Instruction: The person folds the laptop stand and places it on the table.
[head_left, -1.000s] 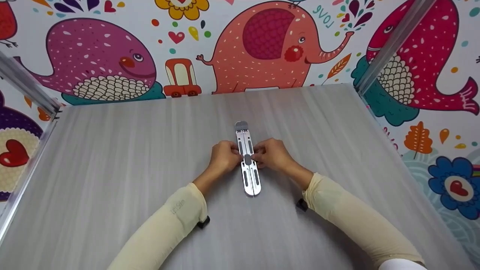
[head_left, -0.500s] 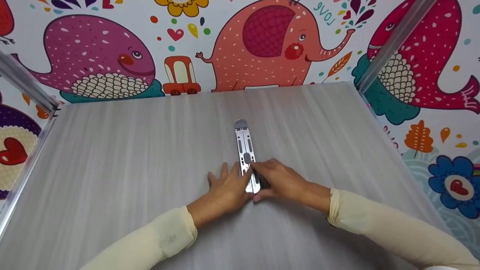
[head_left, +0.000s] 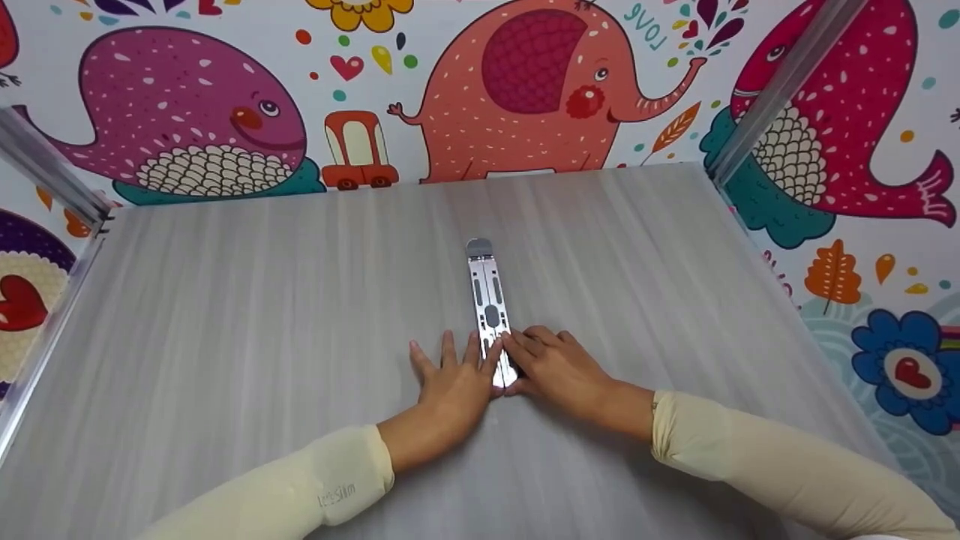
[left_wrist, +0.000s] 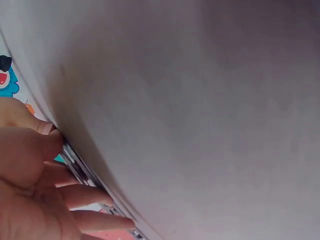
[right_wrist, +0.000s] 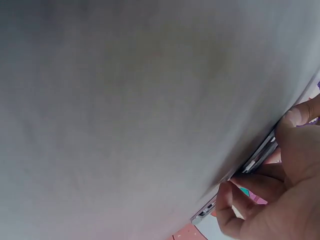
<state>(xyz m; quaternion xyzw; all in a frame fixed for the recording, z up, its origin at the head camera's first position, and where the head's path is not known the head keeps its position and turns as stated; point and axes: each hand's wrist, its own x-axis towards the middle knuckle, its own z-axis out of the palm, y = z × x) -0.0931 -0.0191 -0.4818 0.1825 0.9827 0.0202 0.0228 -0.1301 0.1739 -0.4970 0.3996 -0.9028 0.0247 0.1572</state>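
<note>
A folded silver laptop stand (head_left: 491,315) with slots and grey pads lies lengthwise on the table, its padded hinged tip pointing to the far wall. My left hand (head_left: 454,390) holds its near end from the left: the index finger lies along the top, the thumb is at the end, and the other fingers spread over the table. From the right, my right hand (head_left: 566,371) grips the same end with bent fingers on the edge and the thumb at the tip. In the left wrist view the stand (left_wrist: 82,170) shows edge-on beside the fingers, both thumbs meeting at its end.
The grey wood-grain table (head_left: 262,315) extends around both hands. Behind it rises a wall (head_left: 450,82) printed with cartoon animals. Metal posts (head_left: 787,90) stand at the back corners.
Both hands have moved from the middle of the laptop stand down to its near end, and the left fingers have spread. Over the last half second the right fingers have drawn closer in.
</note>
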